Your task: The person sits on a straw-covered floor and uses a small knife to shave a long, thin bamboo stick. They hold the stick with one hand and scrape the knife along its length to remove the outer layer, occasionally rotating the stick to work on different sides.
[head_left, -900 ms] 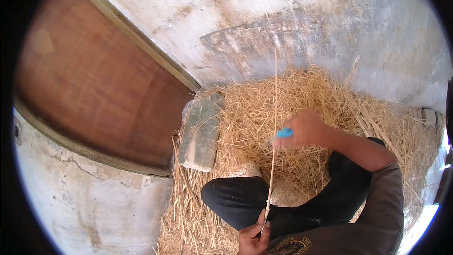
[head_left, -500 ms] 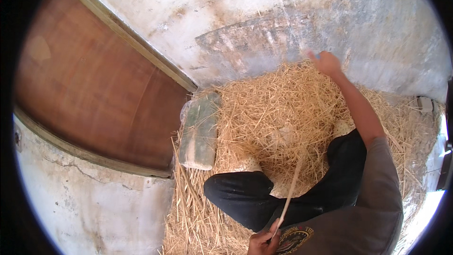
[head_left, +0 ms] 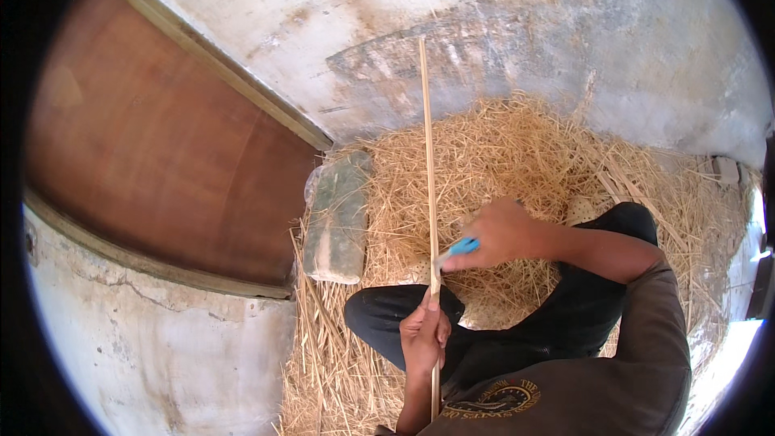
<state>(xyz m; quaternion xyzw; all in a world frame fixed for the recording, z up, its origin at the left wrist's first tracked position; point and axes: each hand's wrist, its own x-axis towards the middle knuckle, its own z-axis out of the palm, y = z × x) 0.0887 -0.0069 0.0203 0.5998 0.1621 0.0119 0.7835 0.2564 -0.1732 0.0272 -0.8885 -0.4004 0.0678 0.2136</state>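
Upright in front of me stands a long, thin, pale strip of bamboo or wood (head_left: 429, 153). My left hand (head_left: 424, 335) is closed round its lower part, above my left thigh. My right hand (head_left: 502, 232), slightly blurred, grips a small blue-handled knife (head_left: 462, 246). The knife's pale end meets the strip just above my left hand. Below the left hand, the strip's lower end runs down along my shirt.
Straw-like shavings (head_left: 492, 145) are heaped between my bent legs and against the stained wall (head_left: 565, 40). A greenish, plastic-wrapped block (head_left: 337, 218) lies at left, beside a brown door panel (head_left: 178, 137). Longer strips (head_left: 319, 315) lie below it.
My right hand has come down and left from beside the wall to the strip. My left hand has risen, and the strip now stands upright, reaching higher across the wall.
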